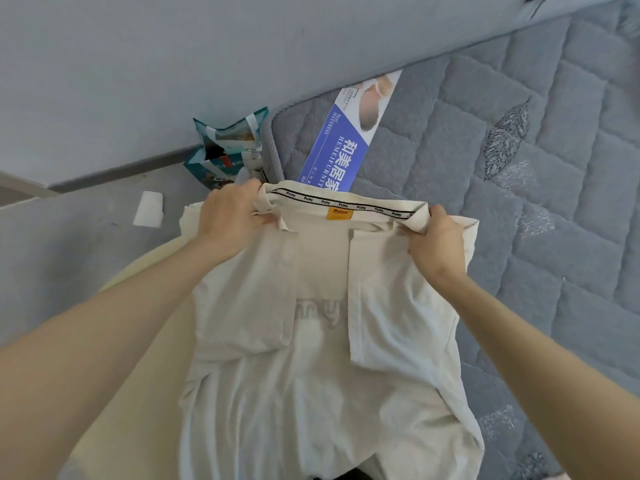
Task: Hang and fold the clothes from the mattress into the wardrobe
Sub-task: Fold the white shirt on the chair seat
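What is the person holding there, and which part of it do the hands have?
A cream shirt, held up by its collar: the left hand pinches one end, the right hand the other.

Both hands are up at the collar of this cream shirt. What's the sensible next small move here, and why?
Probably lift the shirt by the collar and shake it flat. The left hand and right hand each pinch a shoulder end beside the orange label, the front hangs open, and the lower fabric is bunched in wrinkles. No hanger is in view, so straightening comes first.
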Available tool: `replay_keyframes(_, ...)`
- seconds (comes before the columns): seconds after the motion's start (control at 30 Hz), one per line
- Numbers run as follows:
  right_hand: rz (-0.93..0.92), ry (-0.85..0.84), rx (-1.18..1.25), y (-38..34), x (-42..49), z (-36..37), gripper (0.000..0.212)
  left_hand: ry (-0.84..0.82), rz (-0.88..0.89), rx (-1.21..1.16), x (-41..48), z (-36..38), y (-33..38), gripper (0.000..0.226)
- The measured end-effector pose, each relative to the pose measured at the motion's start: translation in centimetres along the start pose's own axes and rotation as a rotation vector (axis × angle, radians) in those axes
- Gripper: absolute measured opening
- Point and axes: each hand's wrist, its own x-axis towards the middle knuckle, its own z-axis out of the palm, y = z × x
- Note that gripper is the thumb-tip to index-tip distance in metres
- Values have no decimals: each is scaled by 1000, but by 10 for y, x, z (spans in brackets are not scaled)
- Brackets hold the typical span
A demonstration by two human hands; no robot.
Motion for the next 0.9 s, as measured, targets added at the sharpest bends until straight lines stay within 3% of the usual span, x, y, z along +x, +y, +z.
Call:
replay_keyframes(0.2, -79, 152, 207, -32, 19, -20, 19, 219, -16, -4, 30, -26, 20, 7)
replay_keyframes(0.33, -209, 220, 210, -35, 7, -32, 22, 335, -16, -54, 33, -32, 32, 2)
replay_keyframes(0.47, -216, 200, 240, -13, -28, -28, 15, 408, 73, -37, -4, -22, 26, 13)
replay_keyframes(0.57, -240, 200, 213, 5, -60, -23, 22, 435, 138, -32, -48, -13, 15, 20)
replay_keyframes(0.77, -167, 242, 255, 36, -127, -12, 28, 355, 205, -102, -148, 6, 0, 25)
replay_keyframes(0.9, -55, 251, 187, 51, -170, 2, 23, 188, 241, -29, -200, 26, -5, 70)
